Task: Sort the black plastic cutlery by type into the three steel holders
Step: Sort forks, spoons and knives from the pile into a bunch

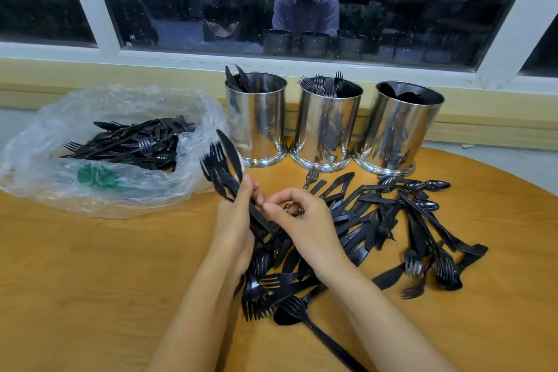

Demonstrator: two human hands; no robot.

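Observation:
Three steel holders stand in a row at the back of the table: the left holder (256,121) has knives in it, the middle holder (327,127) forks, the right holder (398,133) dark spoon-like pieces. My left hand (234,220) grips a bundle of forks and a knife (222,166), their heads pointing up and away. My right hand (302,217) pinches at the bundle's handles with thumb and forefinger. A loose pile of black cutlery (377,229) lies on the table under and right of my hands.
A clear plastic bag (99,136) with more black cutlery lies at the left of the wooden table (90,281). A window with a white frame runs behind the holders. The table's curved edge is at the right.

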